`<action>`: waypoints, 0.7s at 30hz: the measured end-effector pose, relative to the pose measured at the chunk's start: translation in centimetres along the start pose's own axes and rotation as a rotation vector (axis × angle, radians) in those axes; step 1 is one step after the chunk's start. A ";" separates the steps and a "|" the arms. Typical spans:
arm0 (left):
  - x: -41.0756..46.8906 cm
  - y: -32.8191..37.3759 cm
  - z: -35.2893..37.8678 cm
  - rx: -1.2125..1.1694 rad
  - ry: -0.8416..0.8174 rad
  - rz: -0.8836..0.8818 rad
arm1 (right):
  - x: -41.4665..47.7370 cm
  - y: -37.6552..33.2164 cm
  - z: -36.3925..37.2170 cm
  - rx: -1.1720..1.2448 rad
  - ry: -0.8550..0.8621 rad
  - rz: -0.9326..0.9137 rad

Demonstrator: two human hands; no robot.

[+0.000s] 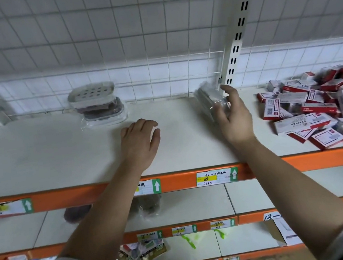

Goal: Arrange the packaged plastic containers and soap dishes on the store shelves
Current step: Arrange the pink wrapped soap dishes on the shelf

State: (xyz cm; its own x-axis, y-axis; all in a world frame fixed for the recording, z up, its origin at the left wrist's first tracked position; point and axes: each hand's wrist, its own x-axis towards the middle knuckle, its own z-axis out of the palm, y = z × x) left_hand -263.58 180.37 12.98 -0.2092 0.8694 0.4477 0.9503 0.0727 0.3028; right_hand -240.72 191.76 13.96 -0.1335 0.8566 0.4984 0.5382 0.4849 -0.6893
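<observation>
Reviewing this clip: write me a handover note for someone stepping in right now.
Left hand: open, flat on the top shelf, holding nothing.
Right hand: holds a wrapped pack on edge near the shelf's back.
Done: a stack of soap dishes sits at the back.
Left: set the pack down; dark packs lie on the shelf below.

Red and white staple boxes [318, 107] lie heaped at the right. Price labels [216, 176] carry green arrows. A wire grid [129, 36] stands behind.
</observation>
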 end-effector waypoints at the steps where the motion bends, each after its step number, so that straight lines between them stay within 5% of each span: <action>1: 0.0 0.0 0.0 0.000 0.004 -0.004 | -0.2 -0.1 0.0 0.034 -0.006 -0.032; 4: 0.0 0.1 0.1 0.011 0.003 -0.009 | -0.5 0.4 0.2 0.076 -0.008 -0.106; 16: 0.0 0.3 0.3 0.040 -0.015 -0.013 | -0.1 1.7 1.5 0.033 -0.003 0.117; 21: -0.1 0.3 0.2 0.044 0.009 -0.006 | -0.1 1.2 1.7 -0.015 -0.121 -0.127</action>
State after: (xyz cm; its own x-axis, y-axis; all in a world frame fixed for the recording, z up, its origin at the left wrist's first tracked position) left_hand -263.20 180.39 12.85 -0.2164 0.8645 0.4536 0.9583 0.0992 0.2681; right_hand -241.44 192.54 12.21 -0.2999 0.8041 0.5132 0.5226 0.5886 -0.6168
